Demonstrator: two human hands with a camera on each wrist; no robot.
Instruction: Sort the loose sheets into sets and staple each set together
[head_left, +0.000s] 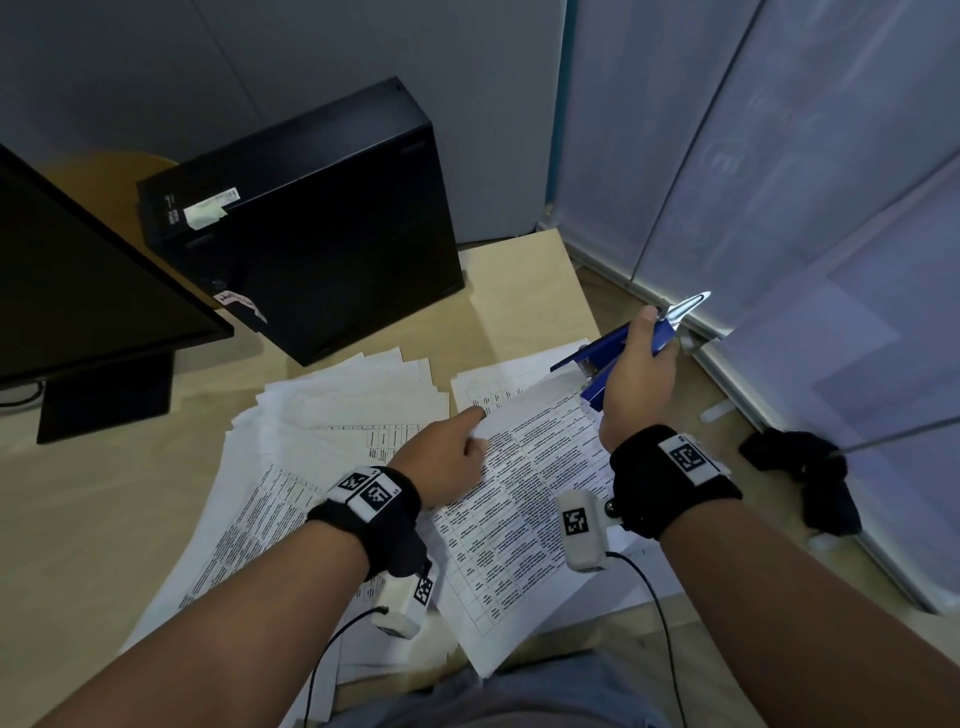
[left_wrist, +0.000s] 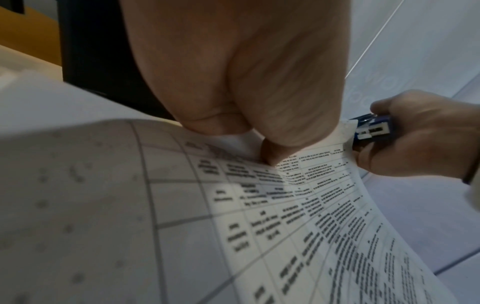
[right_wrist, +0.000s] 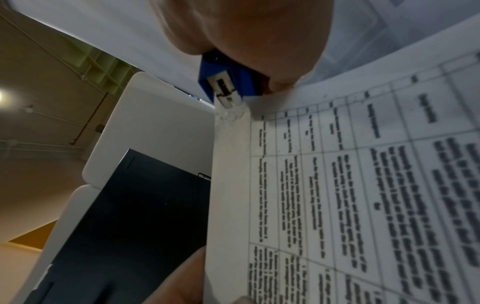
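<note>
**Blue stapler on set corner, most sheets still loose**

Blue stapler (head_left: 618, 358) sits at the top corner of the held set (head_left: 524, 499), corner inside its mouth; staple driven or not, cannot tell. Right hand (head_left: 636, 374) has its grip wrapped round the stapler body, raised off the table (head_left: 524, 291). Left hand (head_left: 441, 462) pinches the set's upper edge, forefinger stretched out, sheets lifted and curved. Loose sheets (head_left: 332, 410) lie fanned on the table to the left, unsorted, so most of the task looks left. Black computer case (head_left: 311, 223) stands behind.
</note>
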